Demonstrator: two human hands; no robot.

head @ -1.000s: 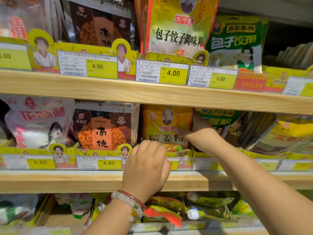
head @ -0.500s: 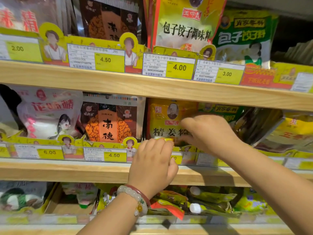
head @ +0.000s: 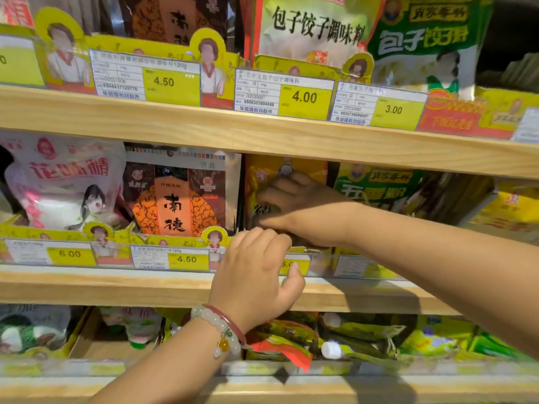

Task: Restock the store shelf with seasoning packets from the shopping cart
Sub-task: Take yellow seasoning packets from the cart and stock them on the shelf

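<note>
Wooden store shelves point(head: 262, 132) fill the view in three tiers, each fronted by a clear plastic strip of yellow price tags point(head: 304, 97).

Since a second ago, the right hand point(head: 303, 208) has been moved from the gap beside the green packet point(head: 376, 185) leftward, and is now laid across the face of the yellow seasoning packet point(head: 288, 173) standing on the middle shelf. Its fingers are bent over the packet's front, pressing it back into its slot; a closed grasp cannot be made out in the shade there. The left hand point(head: 256, 275) has been lifted slightly and is held at the packet's lower edge, above the price strip, fingers curled inward and thumb out; whether anything is pinched cannot be told. The view itself has been brought nearer to the shelf.

From this it is judged that the packet is already seated in its row and is only being straightened, so this placement looks nearly finished. No shopping cart is in view.

The packets are flat, glossy plastic pouches that crease and catch light. Beside the yellow one an orange-and-brown pouch point(head: 178, 196) stands upright, then a soft white-and-pink bag point(head: 64, 182). A beaded bracelet point(head: 218, 328), pale and smooth with a red band, is worn on the left wrist.
</note>
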